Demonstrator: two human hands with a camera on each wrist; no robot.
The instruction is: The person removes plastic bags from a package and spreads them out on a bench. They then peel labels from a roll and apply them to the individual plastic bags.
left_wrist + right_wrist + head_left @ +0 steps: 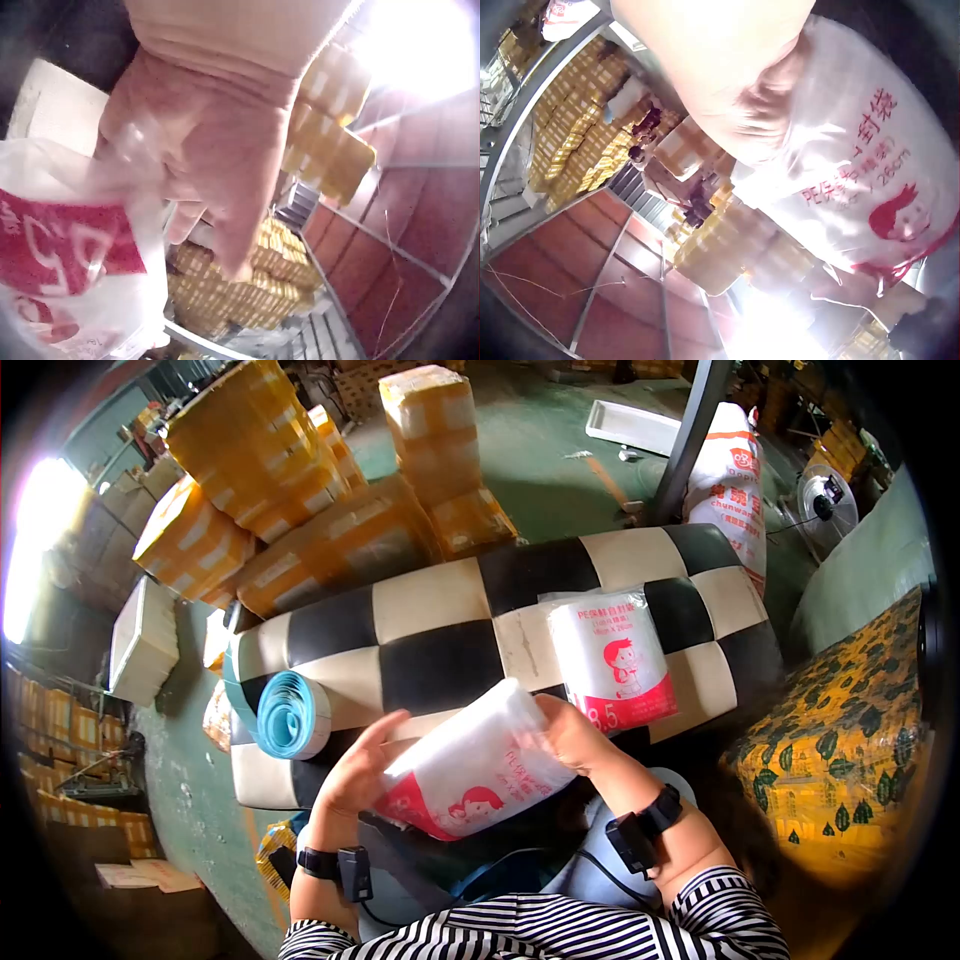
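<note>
A clear plastic pack of zip bags (480, 770) with pink print is held tilted above the front of a checkered bench. At its right end my right hand (580, 740) grips it, fingers partly hidden behind the plastic; the right wrist view shows the same pack (855, 165) against that hand. My left hand (355, 775) is at the pack's left end, fingers stretched out, palm side toward the plastic. In the left wrist view the pack's pink end (67, 247) lies beside the palm. A second, similar pack (615, 655) lies flat on the bench to the right.
The black and cream checkered bench (430, 665) spans the space in front of me. A roll of light blue strip (291, 715) stands at its left end. Taped cartons (250, 450) are stacked behind it, with a white sack (725, 490) by a dark post (695, 435).
</note>
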